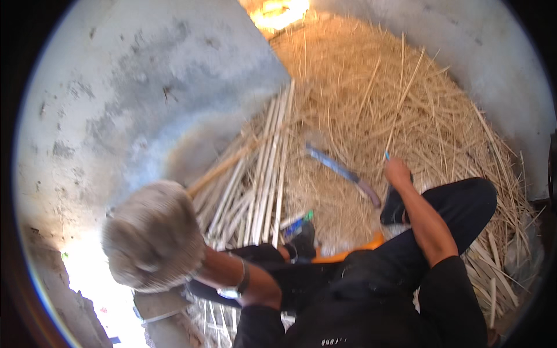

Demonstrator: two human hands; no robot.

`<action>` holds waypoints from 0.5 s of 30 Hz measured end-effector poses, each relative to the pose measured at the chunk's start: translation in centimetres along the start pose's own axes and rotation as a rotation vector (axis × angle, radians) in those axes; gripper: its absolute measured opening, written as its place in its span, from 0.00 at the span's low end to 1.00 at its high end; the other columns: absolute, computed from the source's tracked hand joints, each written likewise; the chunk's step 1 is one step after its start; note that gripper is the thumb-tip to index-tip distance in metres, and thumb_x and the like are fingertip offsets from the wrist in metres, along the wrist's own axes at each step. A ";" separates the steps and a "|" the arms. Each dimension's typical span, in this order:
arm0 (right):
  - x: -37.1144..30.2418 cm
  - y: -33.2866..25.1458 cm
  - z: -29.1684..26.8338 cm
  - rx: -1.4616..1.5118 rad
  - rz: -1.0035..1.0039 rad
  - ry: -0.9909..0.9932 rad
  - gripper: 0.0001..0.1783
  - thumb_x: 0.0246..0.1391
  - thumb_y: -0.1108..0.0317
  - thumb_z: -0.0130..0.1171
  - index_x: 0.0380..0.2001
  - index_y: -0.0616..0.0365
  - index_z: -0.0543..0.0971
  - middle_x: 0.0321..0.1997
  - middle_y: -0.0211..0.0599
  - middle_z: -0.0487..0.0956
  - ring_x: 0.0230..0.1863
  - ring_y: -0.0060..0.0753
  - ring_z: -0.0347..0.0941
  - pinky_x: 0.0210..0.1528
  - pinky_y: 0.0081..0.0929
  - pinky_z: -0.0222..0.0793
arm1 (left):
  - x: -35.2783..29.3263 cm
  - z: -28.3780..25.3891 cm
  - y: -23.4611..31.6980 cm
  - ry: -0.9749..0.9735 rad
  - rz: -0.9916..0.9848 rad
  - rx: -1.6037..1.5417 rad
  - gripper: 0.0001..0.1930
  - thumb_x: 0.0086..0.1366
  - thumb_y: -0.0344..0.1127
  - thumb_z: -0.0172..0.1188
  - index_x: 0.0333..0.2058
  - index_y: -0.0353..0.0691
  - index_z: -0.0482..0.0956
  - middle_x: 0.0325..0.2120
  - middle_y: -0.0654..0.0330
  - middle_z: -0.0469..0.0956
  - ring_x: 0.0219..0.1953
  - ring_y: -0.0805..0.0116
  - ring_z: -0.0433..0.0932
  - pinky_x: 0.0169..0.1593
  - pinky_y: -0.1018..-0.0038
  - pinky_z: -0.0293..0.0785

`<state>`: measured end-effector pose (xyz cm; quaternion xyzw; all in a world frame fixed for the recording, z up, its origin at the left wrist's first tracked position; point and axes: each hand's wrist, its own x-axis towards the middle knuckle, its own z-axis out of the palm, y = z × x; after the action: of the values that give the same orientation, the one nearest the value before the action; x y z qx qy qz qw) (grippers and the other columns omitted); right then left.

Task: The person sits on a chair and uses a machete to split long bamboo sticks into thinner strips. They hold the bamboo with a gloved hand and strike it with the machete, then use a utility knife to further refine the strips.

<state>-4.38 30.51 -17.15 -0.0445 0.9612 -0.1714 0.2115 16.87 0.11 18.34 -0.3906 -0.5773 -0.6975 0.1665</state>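
Observation:
My left hand (152, 235) wears a thick grey-white knitted glove and is blurred. From the glove a tan bamboo strip (223, 167) runs up and to the right, and the hand looks closed around its near end. My right hand (398, 172) is bare and closed beside my raised knee. A small bright blue tip (387, 155) shows at its thumb; the rest of what it holds is hidden. Between the hands, a long knife (333, 164) with a bluish blade and brown handle lies on the shavings, touched by neither hand.
Several pale bamboo strips (268, 168) lie by a grey wall (145, 87) at left. A big heap of shavings (360, 81) fills the far side. Near my foot are a blue-and-green packet (297, 223) and an orange thing (354, 248). More strips (487, 272) lie at right.

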 end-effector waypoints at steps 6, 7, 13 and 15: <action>-11.3 -16.6 -8.4 0.694 -0.749 0.138 0.17 0.72 0.58 0.45 0.40 0.63 0.71 0.19 0.50 0.74 0.18 0.48 0.74 0.21 0.42 0.69 | 0.1 -1.7 0.7 -0.022 -0.018 0.014 0.10 0.69 0.37 0.49 0.30 0.42 0.74 0.23 0.66 0.72 0.25 0.72 0.69 0.28 0.77 0.66; -15.8 -18.2 -8.2 0.718 -0.825 0.120 0.16 0.71 0.58 0.47 0.39 0.63 0.70 0.18 0.50 0.73 0.18 0.51 0.72 0.21 0.42 0.65 | -0.8 -1.3 1.5 -0.017 -0.031 0.015 0.10 0.69 0.36 0.49 0.29 0.43 0.75 0.23 0.66 0.72 0.24 0.73 0.69 0.27 0.77 0.66; -18.4 -20.8 -7.4 0.529 -0.887 0.293 0.17 0.70 0.56 0.49 0.36 0.62 0.68 0.10 0.44 0.71 0.14 0.54 0.73 0.16 0.48 0.67 | -0.5 -1.2 1.4 -0.054 -0.025 -0.008 0.11 0.69 0.36 0.48 0.28 0.44 0.75 0.21 0.67 0.73 0.22 0.73 0.70 0.25 0.77 0.67; -18.7 -21.1 -7.0 0.474 -0.867 0.336 0.17 0.70 0.56 0.50 0.36 0.61 0.68 0.10 0.42 0.71 0.13 0.52 0.74 0.15 0.47 0.68 | -0.8 -0.7 2.0 -0.074 -0.041 -0.009 0.11 0.69 0.36 0.48 0.27 0.44 0.76 0.20 0.67 0.73 0.22 0.73 0.70 0.25 0.77 0.67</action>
<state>9.96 15.88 3.45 -0.3614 0.8100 -0.4608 -0.0317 18.52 -1.27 19.08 -0.4050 -0.5878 -0.6883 0.1292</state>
